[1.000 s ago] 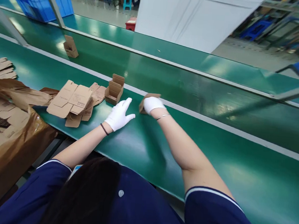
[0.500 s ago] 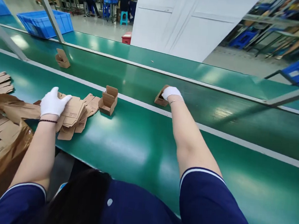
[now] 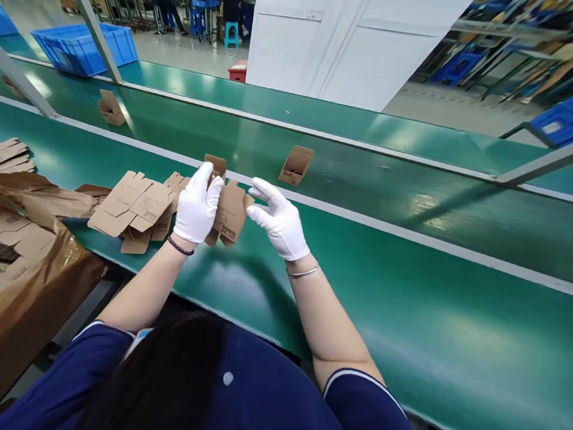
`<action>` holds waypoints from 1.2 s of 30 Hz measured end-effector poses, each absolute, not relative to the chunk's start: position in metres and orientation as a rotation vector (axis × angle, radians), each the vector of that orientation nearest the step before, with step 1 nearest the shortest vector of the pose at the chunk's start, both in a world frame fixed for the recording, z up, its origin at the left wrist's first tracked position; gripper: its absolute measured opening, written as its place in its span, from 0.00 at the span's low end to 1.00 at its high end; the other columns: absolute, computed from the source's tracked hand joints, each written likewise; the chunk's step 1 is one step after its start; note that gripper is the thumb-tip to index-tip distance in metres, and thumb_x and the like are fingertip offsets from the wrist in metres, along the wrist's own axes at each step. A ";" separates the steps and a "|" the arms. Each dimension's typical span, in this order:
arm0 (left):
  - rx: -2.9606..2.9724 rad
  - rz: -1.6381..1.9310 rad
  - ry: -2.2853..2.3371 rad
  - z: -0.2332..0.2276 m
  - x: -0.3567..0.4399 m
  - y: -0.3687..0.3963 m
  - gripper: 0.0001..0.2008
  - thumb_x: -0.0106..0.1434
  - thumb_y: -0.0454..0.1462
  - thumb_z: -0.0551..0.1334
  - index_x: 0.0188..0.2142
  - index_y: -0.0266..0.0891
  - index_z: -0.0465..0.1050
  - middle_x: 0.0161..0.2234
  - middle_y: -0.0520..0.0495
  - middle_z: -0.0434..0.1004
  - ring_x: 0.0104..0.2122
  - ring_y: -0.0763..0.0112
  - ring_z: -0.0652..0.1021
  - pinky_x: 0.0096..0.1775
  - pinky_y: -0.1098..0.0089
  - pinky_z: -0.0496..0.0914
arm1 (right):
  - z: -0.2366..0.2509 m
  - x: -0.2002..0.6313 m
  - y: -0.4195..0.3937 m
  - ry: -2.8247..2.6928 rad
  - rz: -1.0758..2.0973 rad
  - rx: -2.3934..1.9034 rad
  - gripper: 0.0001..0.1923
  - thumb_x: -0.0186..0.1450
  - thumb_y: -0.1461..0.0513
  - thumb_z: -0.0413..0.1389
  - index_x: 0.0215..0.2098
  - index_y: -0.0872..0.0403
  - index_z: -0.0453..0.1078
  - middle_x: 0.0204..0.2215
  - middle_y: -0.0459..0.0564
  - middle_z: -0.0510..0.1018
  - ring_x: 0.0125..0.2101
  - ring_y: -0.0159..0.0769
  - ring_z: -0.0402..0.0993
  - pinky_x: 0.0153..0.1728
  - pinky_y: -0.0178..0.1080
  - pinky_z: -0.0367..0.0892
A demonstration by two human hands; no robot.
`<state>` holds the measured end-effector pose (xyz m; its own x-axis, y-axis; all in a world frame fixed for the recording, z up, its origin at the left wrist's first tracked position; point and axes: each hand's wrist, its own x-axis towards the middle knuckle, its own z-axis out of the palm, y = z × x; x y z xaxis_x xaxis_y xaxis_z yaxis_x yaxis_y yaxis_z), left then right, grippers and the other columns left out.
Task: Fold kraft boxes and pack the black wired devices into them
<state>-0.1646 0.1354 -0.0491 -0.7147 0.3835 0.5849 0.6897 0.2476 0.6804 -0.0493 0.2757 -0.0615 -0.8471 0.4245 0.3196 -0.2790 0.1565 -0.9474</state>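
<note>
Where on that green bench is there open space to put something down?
Bare green lies right of the right hand, between the grey rail and the near edge. It is crowded to the left: the flat carton blanks, the brown paper bag, and the blank in the left hand. A folded box sits beyond the rail.

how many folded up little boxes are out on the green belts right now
3: one folded box beyond the white rail, one far left on that belt, one partly hidden behind the left hand. More may be hidden.

Your left hand [image 3: 198,204] hid part of the flat box [image 3: 230,214]. The little box [image 3: 216,165] behind was mostly hidden. The brown bag [image 3: 3,324] was cut off.
</note>
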 end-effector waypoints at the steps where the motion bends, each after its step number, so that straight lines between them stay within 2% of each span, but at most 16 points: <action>1: -1.033 -1.579 -2.218 -0.053 -0.159 0.138 0.25 0.72 0.52 0.51 0.55 0.37 0.71 0.55 0.38 0.77 0.56 0.58 0.76 0.59 0.59 0.69 | -0.067 -0.048 0.275 -1.854 1.759 -0.181 0.31 0.58 0.47 0.65 0.57 0.47 0.72 0.61 0.51 0.71 0.58 0.46 0.70 0.54 0.47 0.72; 4: -1.114 -2.031 -2.165 -0.060 -0.139 0.144 0.22 0.72 0.50 0.51 0.49 0.39 0.75 0.49 0.41 0.81 0.50 0.62 0.80 0.55 0.61 0.73 | -0.084 -0.045 0.275 -1.665 1.739 -0.332 0.22 0.59 0.49 0.64 0.47 0.50 0.74 0.55 0.53 0.76 0.55 0.44 0.72 0.59 0.49 0.67; 7: -0.935 -2.405 -2.112 -0.066 -0.121 0.152 0.18 0.70 0.50 0.55 0.44 0.39 0.74 0.46 0.43 0.80 0.47 0.64 0.80 0.52 0.63 0.74 | -0.096 -0.044 0.270 -1.444 1.702 -0.433 0.15 0.58 0.51 0.62 0.38 0.51 0.71 0.47 0.52 0.79 0.49 0.41 0.75 0.58 0.49 0.67; 10: -0.779 -2.618 -2.052 -0.071 -0.110 0.160 0.15 0.67 0.49 0.60 0.40 0.39 0.73 0.43 0.45 0.79 0.44 0.67 0.79 0.49 0.66 0.74 | -0.100 -0.044 0.264 -1.297 1.734 -0.460 0.12 0.58 0.54 0.61 0.35 0.50 0.67 0.40 0.48 0.79 0.43 0.37 0.75 0.54 0.46 0.68; 13: -0.735 -2.768 -1.957 -0.074 -0.106 0.162 0.15 0.65 0.50 0.63 0.34 0.40 0.70 0.34 0.50 0.76 0.36 0.72 0.77 0.42 0.70 0.73 | -0.101 -0.045 0.263 -1.190 1.850 -0.446 0.12 0.58 0.53 0.61 0.32 0.50 0.65 0.36 0.44 0.77 0.38 0.34 0.74 0.50 0.43 0.70; 16: -0.674 -2.873 -1.886 -0.077 -0.104 0.162 0.19 0.62 0.52 0.65 0.29 0.41 0.65 0.26 0.54 0.69 0.28 0.75 0.72 0.34 0.72 0.71 | -0.102 -0.044 0.266 -1.139 2.018 -0.460 0.14 0.56 0.53 0.63 0.35 0.49 0.66 0.34 0.42 0.77 0.36 0.33 0.74 0.49 0.42 0.71; 19: -0.644 -2.827 -1.866 -0.079 -0.107 0.160 0.23 0.60 0.55 0.66 0.27 0.41 0.63 0.24 0.56 0.65 0.24 0.77 0.68 0.30 0.72 0.68 | -0.099 -0.038 0.260 -1.163 2.115 -0.516 0.20 0.57 0.49 0.64 0.42 0.47 0.67 0.38 0.43 0.79 0.41 0.35 0.76 0.51 0.43 0.71; 22: -0.689 -2.730 -1.834 -0.075 -0.114 0.158 0.25 0.60 0.58 0.64 0.25 0.40 0.62 0.21 0.56 0.63 0.22 0.77 0.67 0.28 0.72 0.66 | -0.096 -0.026 0.246 -1.366 2.198 -0.430 0.25 0.61 0.41 0.58 0.47 0.47 0.69 0.47 0.46 0.78 0.48 0.38 0.75 0.53 0.44 0.71; 25: -0.838 -2.701 -1.855 -0.072 -0.122 0.158 0.25 0.60 0.58 0.64 0.26 0.40 0.64 0.20 0.57 0.64 0.21 0.78 0.67 0.27 0.73 0.66 | -0.097 -0.016 0.233 -1.543 2.182 -0.421 0.28 0.62 0.38 0.56 0.48 0.48 0.69 0.48 0.48 0.78 0.47 0.40 0.75 0.50 0.44 0.72; 28: -0.867 -2.660 -1.886 -0.078 -0.123 0.162 0.22 0.58 0.56 0.68 0.31 0.41 0.69 0.26 0.54 0.72 0.26 0.75 0.73 0.34 0.72 0.71 | -0.103 -0.015 0.233 -1.640 1.899 -0.579 0.28 0.61 0.38 0.57 0.47 0.49 0.68 0.44 0.49 0.78 0.44 0.41 0.75 0.48 0.44 0.72; 30: -0.932 -2.603 -1.980 -0.086 -0.118 0.165 0.22 0.59 0.56 0.66 0.36 0.41 0.73 0.37 0.48 0.79 0.37 0.70 0.78 0.44 0.68 0.73 | -0.108 -0.018 0.238 -1.708 1.652 -0.641 0.28 0.61 0.38 0.58 0.46 0.50 0.69 0.45 0.51 0.78 0.46 0.42 0.74 0.51 0.46 0.71; 32: -0.993 -2.533 -2.117 -0.095 -0.109 0.167 0.22 0.63 0.56 0.61 0.40 0.40 0.75 0.45 0.43 0.79 0.45 0.64 0.79 0.50 0.63 0.73 | -0.113 -0.022 0.242 -1.758 1.489 -0.633 0.26 0.62 0.39 0.57 0.44 0.50 0.70 0.46 0.52 0.77 0.48 0.44 0.73 0.55 0.48 0.68; 34: -0.950 -2.438 -2.210 -0.101 -0.101 0.167 0.22 0.66 0.55 0.58 0.41 0.40 0.75 0.46 0.41 0.79 0.47 0.62 0.79 0.52 0.61 0.72 | -0.116 -0.024 0.243 -1.784 1.449 -0.590 0.24 0.65 0.40 0.52 0.42 0.49 0.71 0.45 0.53 0.77 0.49 0.44 0.73 0.56 0.49 0.67; 36: -0.874 -2.319 -2.230 -0.103 -0.097 0.168 0.19 0.66 0.53 0.59 0.36 0.39 0.74 0.44 0.41 0.79 0.46 0.62 0.79 0.52 0.60 0.72 | -0.116 -0.026 0.241 -1.758 1.409 -0.561 0.22 0.68 0.42 0.49 0.43 0.49 0.70 0.45 0.53 0.77 0.48 0.44 0.73 0.55 0.49 0.67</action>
